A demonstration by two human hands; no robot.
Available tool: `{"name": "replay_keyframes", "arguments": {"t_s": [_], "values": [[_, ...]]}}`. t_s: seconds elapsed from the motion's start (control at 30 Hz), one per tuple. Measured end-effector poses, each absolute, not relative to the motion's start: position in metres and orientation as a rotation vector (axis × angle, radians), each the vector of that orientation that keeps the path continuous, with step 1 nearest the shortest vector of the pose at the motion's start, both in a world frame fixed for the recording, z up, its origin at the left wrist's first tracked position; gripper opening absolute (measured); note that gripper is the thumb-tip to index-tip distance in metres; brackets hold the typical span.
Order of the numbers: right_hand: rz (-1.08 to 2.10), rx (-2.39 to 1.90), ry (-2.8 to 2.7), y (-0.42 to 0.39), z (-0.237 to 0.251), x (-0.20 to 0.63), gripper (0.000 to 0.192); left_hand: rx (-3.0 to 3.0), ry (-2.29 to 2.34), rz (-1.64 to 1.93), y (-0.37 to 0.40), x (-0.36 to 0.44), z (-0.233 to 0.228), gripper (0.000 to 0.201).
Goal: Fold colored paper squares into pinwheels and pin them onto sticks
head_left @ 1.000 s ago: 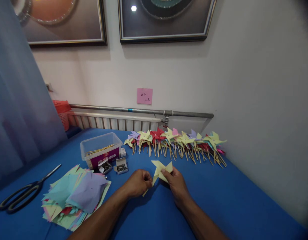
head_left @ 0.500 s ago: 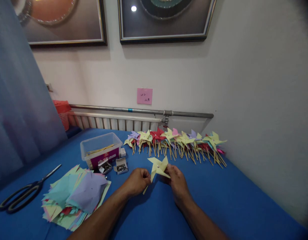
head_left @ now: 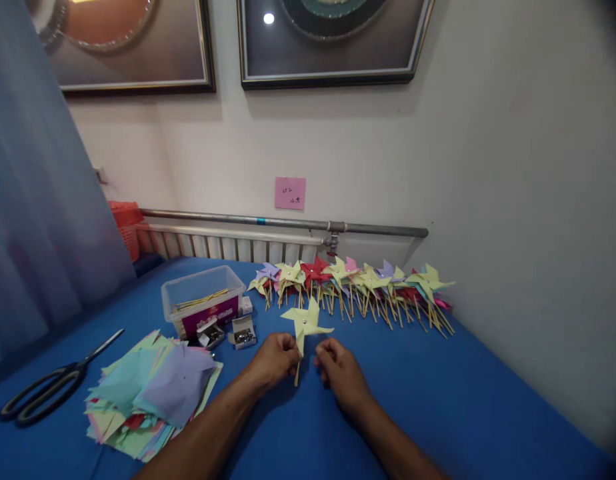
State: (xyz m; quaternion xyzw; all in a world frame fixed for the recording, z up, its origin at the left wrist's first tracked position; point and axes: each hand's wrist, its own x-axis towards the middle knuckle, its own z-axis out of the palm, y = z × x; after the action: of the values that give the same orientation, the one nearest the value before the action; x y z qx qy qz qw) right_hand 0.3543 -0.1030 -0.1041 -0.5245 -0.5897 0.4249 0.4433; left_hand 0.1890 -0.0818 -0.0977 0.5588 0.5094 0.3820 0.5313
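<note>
A pale yellow paper pinwheel (head_left: 308, 323) on a thin wooden stick stands almost upright in front of me. My left hand (head_left: 277, 360) pinches its stick just below the paper blades, and the stick's lower end sticks out beneath the fingers. A small metal fastener shows at the pinwheel's centre. Just right of the stick is my right hand (head_left: 339, 370), its fingers curled in loosely with nothing visible in them. It is apart from the pinwheel.
Finished pinwheels (head_left: 368, 283) lie in a row along the back of the blue tablecloth (head_left: 438, 407). At left are cut paper sheets (head_left: 173, 387), scissors (head_left: 63, 380), a plastic box (head_left: 201, 300) with sticks, and a small box of metal fasteners (head_left: 243, 332). A blue curtain (head_left: 43, 187) hangs beyond.
My right hand has let go of the pinwheel's blades and moved slightly down. The pinwheel has turned more upright and shifted up and left, still in my left hand.
</note>
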Motion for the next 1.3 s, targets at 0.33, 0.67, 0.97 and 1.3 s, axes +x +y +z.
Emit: {"name": "replay_keyframes", "arguments": {"t_s": [0.33,0.67,0.97,1.3], "values": [[0.638,-1.429,-2.015,-0.121,-0.095,0.344,0.016,1.235,1.137,0.963,-0.081,0.192,-0.102,0.01],[0.675,-1.456,-1.97,-0.122,-0.096,0.343,0.018,1.228,1.123,0.94,-0.082,0.192,-0.103,0.007],[0.656,-1.464,-1.972,-0.12,-0.1,0.344,0.018,1.23,1.155,0.905,-0.084,0.194,-0.099,0.006],[0.653,-1.471,-2.01,-0.121,-0.099,0.344,0.019,1.262,1.149,0.893,-0.082,0.192,-0.105,0.013]]}}
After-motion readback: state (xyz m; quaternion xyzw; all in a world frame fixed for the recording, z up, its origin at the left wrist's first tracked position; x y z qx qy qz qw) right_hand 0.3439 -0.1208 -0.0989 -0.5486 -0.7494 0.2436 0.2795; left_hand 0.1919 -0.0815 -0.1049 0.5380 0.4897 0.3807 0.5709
